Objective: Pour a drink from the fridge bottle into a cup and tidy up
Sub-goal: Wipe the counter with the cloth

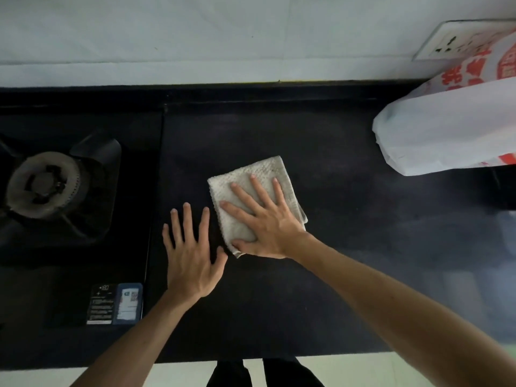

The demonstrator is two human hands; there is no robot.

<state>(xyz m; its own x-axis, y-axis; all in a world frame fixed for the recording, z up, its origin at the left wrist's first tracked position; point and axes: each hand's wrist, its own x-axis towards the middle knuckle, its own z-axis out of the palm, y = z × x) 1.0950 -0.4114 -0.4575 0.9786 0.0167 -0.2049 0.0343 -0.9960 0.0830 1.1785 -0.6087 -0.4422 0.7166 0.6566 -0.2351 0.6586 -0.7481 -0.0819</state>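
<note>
Since wiping appears the step in hand: folded cloth (265, 167), frame centre, on dark surface (335, 233). Right hand (268, 222) presses it, fingers straight and spread. Left hand (190, 258) lies flat just beside. Recommended: even pressure, overlapping strokes, clear of burner (44, 185) at left.

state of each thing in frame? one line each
right hand: open, fingers spread, pressing cloth
left hand: open, flat on counter beside cloth
cloth: folded, flat on counter under right hand
burner: unlit, nothing on it
bag: lying on counter, contents hidden
socket: partly hidden by bag
</note>
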